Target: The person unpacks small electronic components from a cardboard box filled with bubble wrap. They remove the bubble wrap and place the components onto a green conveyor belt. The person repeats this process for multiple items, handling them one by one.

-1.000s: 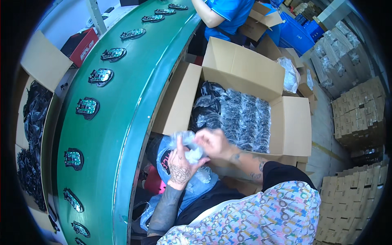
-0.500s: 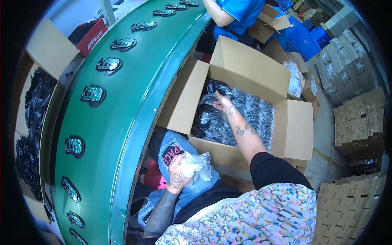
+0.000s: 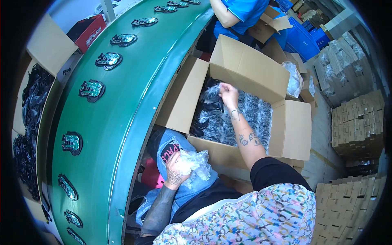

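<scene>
Clear film [image 3: 212,92]: inside the open carton [image 3: 216,149], toward its far left corner, raised over dark parts [image 3: 199,123]; can't tell if a part is inside the film.
Right hand [image 3: 229,96]: over the carton's far left portion, fingertips together, pinching the film.
Left hand [image 3: 175,166]: on the near side of the carton, outside its wall, closed round a crumpled bundle of clear bags [image 3: 195,162]; fingertips hidden by plastic.
Carton fill: film-wrapped pieces [image 3: 256,109] in rows across the carton's middle and right; looser dark parts along its left side.
Progress: judging by fill, rows look done, left strip looks unfinished. Lower layers and count: can't tell.
Green belt [image 3: 122,98]: left of the carton, bearing a spaced line of circuit boards [image 3: 72,142] in black shells.
Lettering: pink capitals on a dark patch [image 3: 168,152] near the left hand, near side of the carton; pale lettering on a red box [image 3: 87,34], left of the carton past the belt. Stacked cartons [image 3: 354,122] right of the carton: marks too small to read.
Co-worker [image 3: 247,12]: beyond the carton, blue shirt.
</scene>
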